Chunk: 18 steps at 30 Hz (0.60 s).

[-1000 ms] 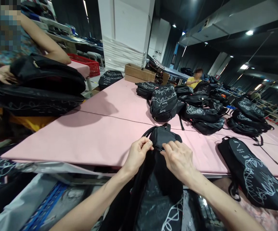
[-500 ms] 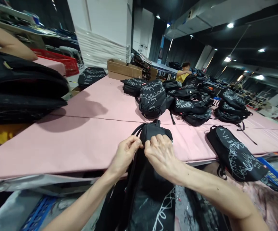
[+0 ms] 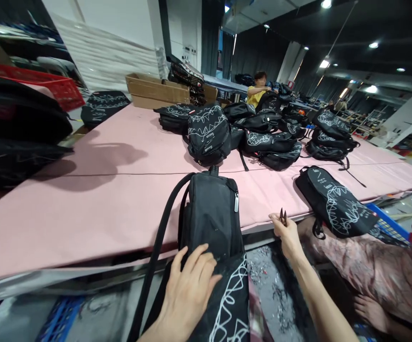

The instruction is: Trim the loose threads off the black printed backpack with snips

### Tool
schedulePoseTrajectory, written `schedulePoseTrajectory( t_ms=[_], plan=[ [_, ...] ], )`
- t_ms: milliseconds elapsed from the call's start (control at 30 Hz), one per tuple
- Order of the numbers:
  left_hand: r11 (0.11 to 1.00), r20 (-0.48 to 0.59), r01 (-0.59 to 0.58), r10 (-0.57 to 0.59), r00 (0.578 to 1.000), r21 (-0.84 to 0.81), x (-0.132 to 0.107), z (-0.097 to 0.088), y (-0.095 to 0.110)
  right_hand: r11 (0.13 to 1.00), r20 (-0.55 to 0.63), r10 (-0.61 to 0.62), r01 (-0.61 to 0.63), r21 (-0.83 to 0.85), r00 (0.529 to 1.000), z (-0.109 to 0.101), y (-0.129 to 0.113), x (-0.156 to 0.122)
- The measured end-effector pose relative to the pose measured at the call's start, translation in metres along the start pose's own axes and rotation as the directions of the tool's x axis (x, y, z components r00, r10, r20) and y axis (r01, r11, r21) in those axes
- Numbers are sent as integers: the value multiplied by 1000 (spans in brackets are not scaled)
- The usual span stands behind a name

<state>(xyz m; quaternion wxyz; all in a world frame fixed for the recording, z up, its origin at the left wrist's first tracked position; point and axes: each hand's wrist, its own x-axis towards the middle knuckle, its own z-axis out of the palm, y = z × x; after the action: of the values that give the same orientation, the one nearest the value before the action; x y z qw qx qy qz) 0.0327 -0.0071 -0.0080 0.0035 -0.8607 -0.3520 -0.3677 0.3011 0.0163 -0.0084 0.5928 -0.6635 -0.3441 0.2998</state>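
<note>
A black backpack (image 3: 211, 213) with white scribble print lies over the near edge of the pink table (image 3: 113, 190), its top end on the table. My left hand (image 3: 187, 289) rests flat on its lower part, fingers spread. My right hand (image 3: 286, 230) is off to the right of the bag, at the table's edge, closed round small thread snips (image 3: 283, 216) whose dark tips point up.
Several more black printed backpacks (image 3: 209, 133) are piled at mid table, and one (image 3: 334, 202) lies at the right edge. A stack of bags (image 3: 16, 128) sits at left. Cardboard boxes (image 3: 156, 88) stand at the back. A person in yellow (image 3: 255, 92) sits far off.
Both hands left the bag's top zipper. The left hand dropped to lie flat on the bag; the right hand drew away to the right with the snips. My view swung right.
</note>
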Motion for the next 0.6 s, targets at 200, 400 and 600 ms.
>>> schedulePoseTrajectory(
  t_ms=[200,400,600],
  plan=[
    [996,44,65,-63,997,-66,-3,-4,-4,993,257,-72,93,-72,964,3,1,-31],
    [998,115,16,-8,993,-68,3,-6,-7,995,394,-51,79,-54,918,14,1,-36],
    [991,198,77,-97,975,107,9,-14,-22,1000,374,-8,11,-5,927,13,15,-38]
  ],
)
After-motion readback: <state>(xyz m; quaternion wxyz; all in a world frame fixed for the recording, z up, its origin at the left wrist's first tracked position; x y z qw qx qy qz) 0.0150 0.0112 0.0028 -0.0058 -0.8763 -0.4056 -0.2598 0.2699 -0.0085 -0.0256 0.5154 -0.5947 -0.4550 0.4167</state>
